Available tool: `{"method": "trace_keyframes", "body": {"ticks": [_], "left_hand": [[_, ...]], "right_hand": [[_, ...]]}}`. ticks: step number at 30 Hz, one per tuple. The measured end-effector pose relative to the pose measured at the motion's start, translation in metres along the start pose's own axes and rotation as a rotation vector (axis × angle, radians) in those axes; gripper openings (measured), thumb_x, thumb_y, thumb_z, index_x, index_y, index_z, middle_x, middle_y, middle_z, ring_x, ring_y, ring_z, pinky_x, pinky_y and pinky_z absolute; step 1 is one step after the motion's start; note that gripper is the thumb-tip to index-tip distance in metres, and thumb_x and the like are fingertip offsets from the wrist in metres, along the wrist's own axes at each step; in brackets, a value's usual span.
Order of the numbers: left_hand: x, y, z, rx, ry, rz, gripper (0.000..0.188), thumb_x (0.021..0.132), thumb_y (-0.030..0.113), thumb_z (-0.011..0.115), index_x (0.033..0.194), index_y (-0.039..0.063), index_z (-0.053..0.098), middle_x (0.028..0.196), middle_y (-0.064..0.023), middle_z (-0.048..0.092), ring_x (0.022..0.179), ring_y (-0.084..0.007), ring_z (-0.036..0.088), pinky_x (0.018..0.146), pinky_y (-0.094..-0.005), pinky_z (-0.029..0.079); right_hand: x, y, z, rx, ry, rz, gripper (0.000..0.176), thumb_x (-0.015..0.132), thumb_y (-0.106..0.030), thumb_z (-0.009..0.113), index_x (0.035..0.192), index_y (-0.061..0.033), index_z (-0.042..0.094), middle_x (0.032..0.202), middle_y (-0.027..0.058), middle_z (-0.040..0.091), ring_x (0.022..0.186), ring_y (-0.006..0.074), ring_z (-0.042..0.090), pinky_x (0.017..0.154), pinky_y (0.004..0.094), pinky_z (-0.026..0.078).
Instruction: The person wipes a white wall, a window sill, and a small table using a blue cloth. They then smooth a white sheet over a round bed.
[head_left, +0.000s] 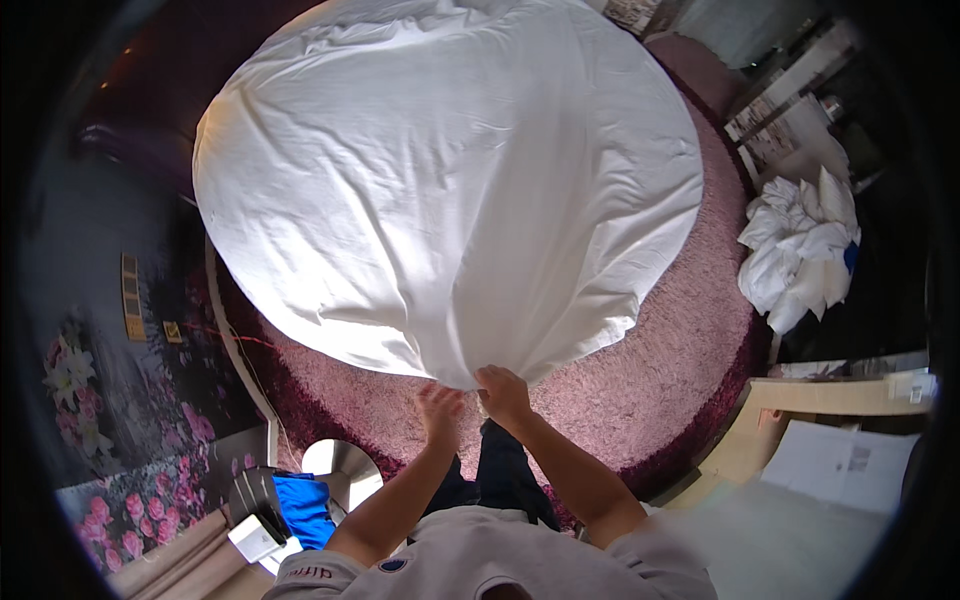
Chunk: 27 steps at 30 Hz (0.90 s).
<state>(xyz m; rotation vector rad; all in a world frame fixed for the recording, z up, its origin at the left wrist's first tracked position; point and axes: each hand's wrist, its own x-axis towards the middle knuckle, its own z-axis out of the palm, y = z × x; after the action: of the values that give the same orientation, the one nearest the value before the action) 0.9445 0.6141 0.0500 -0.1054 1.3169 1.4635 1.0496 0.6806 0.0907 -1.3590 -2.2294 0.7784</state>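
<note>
A large white sheet covers a round bed before me, with creases running towards its near edge. My right hand grips the sheet's near edge, its fingers closed on the fabric. Just to its left, my left hand is at the underside of the same edge, its fingers apart and slightly blurred. Whether the left fingertips touch the cloth is hard to tell. What lies under the sheet is hidden.
A pink shaggy round rug surrounds the bed. White bedding lies heaped at the right. A blue cloth and a white box are at lower left. A light wooden desk bears papers. A floral wall stands left.
</note>
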Motion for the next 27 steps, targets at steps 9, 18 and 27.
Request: {"method": "trace_keyframes", "body": {"ticks": [9,18,27], "left_hand": [[0.05,-0.073,0.015,0.958,-0.553,-0.294,0.04,0.075,0.01,0.063,0.11,0.008,0.044,0.099,-0.0086,0.054,0.083,-0.0152,0.054,0.069,-0.0289,0.044],[0.039,-0.065,0.004,1.142,-0.566,-0.014,0.036,0.076,0.012,0.064,0.108,0.006,0.048,0.098,-0.0079,0.055,0.084,-0.0158,0.055,0.07,-0.0295,0.045],[-0.039,-0.004,0.018,0.439,-0.662,-0.273,0.031,0.08,0.015,0.062,0.108,0.006,0.052,0.095,-0.0042,0.057,0.086,-0.0139,0.056,0.076,-0.0291,0.045]], "right_hand": [[0.003,-0.049,-0.019,-0.145,0.146,0.077,0.014,0.062,-0.005,0.06,0.072,-0.0084,0.051,0.072,0.0082,0.052,0.072,0.0284,0.054,0.061,0.0379,0.044],[-0.047,-0.027,-0.014,0.011,0.543,-0.007,0.018,0.069,-0.014,0.059,0.085,-0.0077,0.056,0.087,0.0066,0.058,0.081,0.0273,0.055,0.072,0.0414,0.041],[-0.068,0.01,-0.017,0.082,0.392,0.146,0.011,0.077,-0.014,0.054,0.071,-0.0055,0.051,0.07,0.0099,0.053,0.074,0.0301,0.052,0.07,0.0404,0.039]]}}
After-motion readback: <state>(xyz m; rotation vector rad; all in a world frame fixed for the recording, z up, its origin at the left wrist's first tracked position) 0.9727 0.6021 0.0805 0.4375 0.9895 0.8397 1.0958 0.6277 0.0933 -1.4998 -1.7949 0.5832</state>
